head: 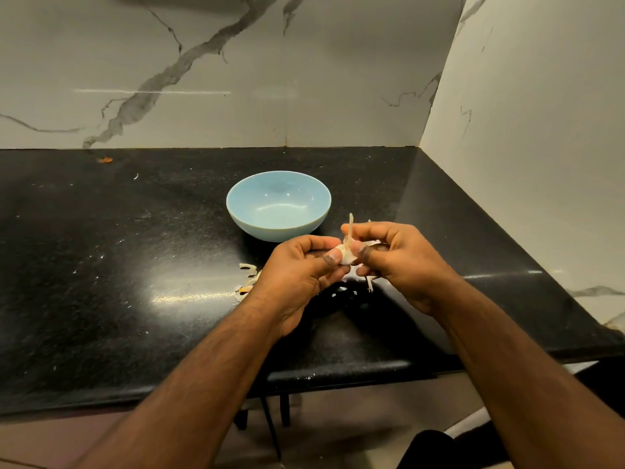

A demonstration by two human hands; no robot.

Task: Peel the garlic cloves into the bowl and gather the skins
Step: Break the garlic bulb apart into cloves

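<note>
Both hands pinch one garlic clove (pixel 345 254) at frame centre: left hand (pixel 297 275), right hand (pixel 399 258). One blue bowl (pixel 278 204) sits just above. One skin pile (pixel 247 282) lies left. Black speckled counter (pixel 118 265), marble-veined walls (pixel 169 69).

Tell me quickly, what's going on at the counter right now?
Both hands on one garlic clove: left hand grips it, right hand pinches its skin. Blue bowl empty. Loose skins on counter by left hand. Nothing in the way.
</note>
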